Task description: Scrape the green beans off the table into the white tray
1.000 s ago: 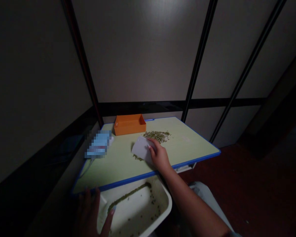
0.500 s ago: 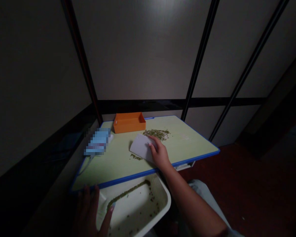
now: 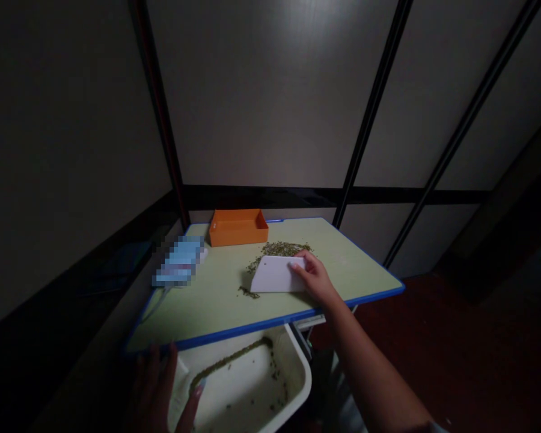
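My right hand (image 3: 316, 279) pinches a white flat scraper (image 3: 276, 275) by its right end, thumb on the face. The scraper is tilted over the table, its long edge towards me. Just behind it lies a spread of small green-brown grains (image 3: 282, 248), partly hidden by the scraper. A smaller patch of grains (image 3: 249, 293) sits off its lower left corner. Below the table's front edge, my left hand (image 3: 165, 388) grips a white tub (image 3: 307, 379) at its left side, thumb inside the rim. A dark line of grains runs along the tub's far inner side, with scattered bits on its floor.
An orange open box (image 3: 238, 231) stands at the back of the pale green table (image 3: 211, 313), which has a blue edge. To the left lies a pixelated light-blue object (image 3: 180, 261) with a cable. Panelled walls close in behind and on the left.
My right hand has moved right with the scraper and turned it, so its long edge now lies nearly level across the view. My left hand stays on the tub.
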`<state>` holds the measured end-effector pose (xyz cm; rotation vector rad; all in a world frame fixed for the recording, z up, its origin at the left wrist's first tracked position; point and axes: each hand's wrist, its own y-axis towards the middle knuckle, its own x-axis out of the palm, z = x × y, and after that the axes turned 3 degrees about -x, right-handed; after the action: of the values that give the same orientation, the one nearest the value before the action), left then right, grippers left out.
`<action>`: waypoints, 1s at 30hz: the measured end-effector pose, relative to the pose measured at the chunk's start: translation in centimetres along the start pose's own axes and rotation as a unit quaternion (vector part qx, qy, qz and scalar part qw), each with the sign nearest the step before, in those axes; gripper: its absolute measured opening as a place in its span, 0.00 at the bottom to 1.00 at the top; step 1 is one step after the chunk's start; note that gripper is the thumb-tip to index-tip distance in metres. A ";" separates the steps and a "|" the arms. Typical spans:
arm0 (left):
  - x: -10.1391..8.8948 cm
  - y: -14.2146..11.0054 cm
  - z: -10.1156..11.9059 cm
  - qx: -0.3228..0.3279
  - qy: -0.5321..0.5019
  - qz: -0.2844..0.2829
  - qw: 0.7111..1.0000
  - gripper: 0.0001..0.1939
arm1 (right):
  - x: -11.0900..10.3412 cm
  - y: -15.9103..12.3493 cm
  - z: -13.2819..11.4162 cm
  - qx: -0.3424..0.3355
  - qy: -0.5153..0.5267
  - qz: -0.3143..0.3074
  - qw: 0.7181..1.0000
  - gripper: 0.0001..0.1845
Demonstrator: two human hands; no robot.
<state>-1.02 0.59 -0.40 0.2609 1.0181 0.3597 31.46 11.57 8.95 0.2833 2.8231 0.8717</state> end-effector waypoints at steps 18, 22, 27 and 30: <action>-0.7 -0.3 1.0 -0.011 -0.011 -0.011 1.000 0.38 | 0.1 0.0 0.9 -0.025 -0.025 -0.017 0.999 0.10; -0.8 -0.2 1.3 -0.019 -0.004 -0.015 1.000 0.39 | 0.1 -0.1 0.8 -0.028 -0.029 -0.012 0.999 0.09; -0.6 -0.3 0.9 -0.012 0.000 -0.006 1.000 0.40 | 0.0 0.0 0.8 -0.014 -0.024 -0.018 0.999 0.10; -0.5 -0.2 0.9 -0.008 0.003 0.000 1.000 0.40 | 0.0 0.1 0.8 -0.012 -0.022 -0.016 1.000 0.10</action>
<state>-0.49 0.19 0.37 0.2462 1.0207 0.3695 31.65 12.05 8.33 0.2500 2.7670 0.8824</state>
